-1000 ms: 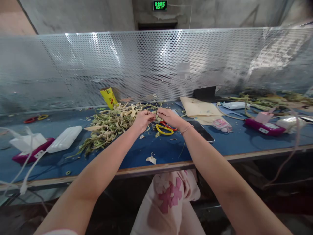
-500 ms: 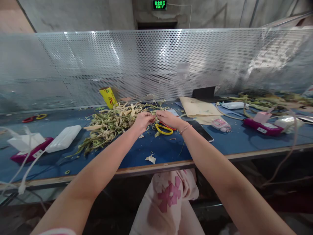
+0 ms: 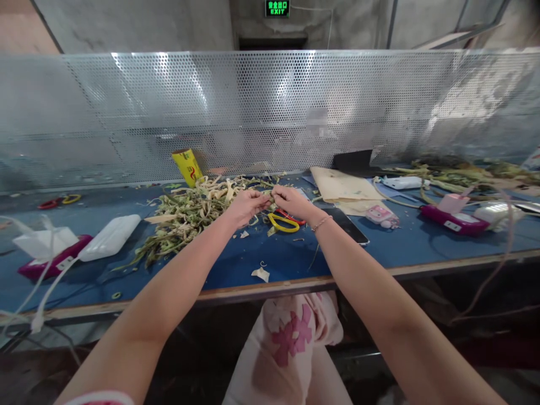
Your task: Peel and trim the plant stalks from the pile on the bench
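My left hand (image 3: 248, 206) and my right hand (image 3: 292, 202) meet fingertip to fingertip above the blue table (image 3: 236, 264). Both are closed in a pinch around a small greenish piece of plant, mostly hidden by the fingers. A pile of dried, curled green and tan plant pieces (image 3: 185, 216) spreads beside my left hand. Just below my right hand lie scissors with yellow and red handles (image 3: 283, 224); their blades are hidden. Pale scraps (image 3: 261, 274) are scattered toward the table's front edge.
Left are purple power strips (image 3: 54, 264), a white power bank (image 3: 110, 239) and more scissors (image 3: 59, 201). A yellow box (image 3: 188, 167) leans behind the pile. Right are a dark phone (image 3: 348, 226), brown paper (image 3: 343, 184), a pink case (image 3: 381, 216) and cables. A perforated metal screen (image 3: 261, 112) stands behind.
My fingertips have shifted slightly relative to each other, still pinched together over the same spot. The pile, scissors and other things on the table have not visibly moved.
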Demonstrator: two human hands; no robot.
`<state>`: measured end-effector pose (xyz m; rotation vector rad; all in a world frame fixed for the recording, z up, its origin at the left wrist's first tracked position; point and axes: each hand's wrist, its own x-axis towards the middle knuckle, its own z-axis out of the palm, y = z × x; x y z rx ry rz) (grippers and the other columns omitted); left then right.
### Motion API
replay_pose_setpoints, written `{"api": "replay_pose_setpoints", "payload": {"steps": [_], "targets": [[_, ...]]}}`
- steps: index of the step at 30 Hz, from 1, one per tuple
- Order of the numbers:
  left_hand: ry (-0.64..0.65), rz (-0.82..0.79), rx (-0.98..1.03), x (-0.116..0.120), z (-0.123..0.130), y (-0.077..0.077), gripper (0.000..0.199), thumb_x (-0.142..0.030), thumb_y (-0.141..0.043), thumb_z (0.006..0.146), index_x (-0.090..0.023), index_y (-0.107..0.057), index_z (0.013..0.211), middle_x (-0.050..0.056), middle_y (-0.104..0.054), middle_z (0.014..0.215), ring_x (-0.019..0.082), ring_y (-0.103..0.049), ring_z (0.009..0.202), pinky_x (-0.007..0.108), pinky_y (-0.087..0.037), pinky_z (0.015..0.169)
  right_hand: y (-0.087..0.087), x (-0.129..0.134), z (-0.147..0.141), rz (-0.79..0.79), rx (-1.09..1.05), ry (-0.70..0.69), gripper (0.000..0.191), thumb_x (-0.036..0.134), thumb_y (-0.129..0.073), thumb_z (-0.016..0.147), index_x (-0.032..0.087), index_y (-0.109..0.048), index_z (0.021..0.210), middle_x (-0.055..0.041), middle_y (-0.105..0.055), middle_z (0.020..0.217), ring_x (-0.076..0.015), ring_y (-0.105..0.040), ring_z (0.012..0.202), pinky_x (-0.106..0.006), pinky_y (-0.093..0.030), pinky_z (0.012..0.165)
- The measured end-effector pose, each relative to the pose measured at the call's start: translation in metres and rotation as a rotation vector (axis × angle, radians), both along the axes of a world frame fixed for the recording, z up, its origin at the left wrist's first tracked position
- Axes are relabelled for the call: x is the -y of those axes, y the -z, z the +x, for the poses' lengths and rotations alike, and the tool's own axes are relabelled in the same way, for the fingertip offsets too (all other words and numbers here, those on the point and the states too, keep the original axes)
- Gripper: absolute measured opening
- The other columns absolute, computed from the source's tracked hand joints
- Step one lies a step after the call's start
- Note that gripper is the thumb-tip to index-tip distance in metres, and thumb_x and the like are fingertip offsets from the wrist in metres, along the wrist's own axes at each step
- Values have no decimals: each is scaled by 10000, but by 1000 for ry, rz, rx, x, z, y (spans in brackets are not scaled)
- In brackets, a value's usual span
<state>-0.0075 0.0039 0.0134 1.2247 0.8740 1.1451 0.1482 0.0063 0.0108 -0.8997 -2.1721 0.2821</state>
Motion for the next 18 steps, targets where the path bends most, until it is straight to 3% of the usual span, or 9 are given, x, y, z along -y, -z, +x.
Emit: {"api": "replay_pose_setpoints", "payload": {"steps": [5, 18], "targets": [[36, 63, -12, -1, -3, 0, 261, -200, -768, 507, -101, -531, 558, 15, -603, 543, 76, -584, 551, 234, -474, 640, 0, 1, 0, -138, -93, 6, 113, 193, -344, 732, 198, -362, 620, 52, -426, 485, -90, -402, 478, -221, -286, 513], [115, 115, -33, -1, -7, -2, 277, -252, -780, 478, -107, -565, 575, 36, -630, 599, 105, -618, 652, 249, -489, 722, 4, -4, 0, -220, -232, -48, 115, 195, -346, 723, 203, -346, 608, 58, -415, 480, -85, -420, 465, -216, -332, 502]]}}
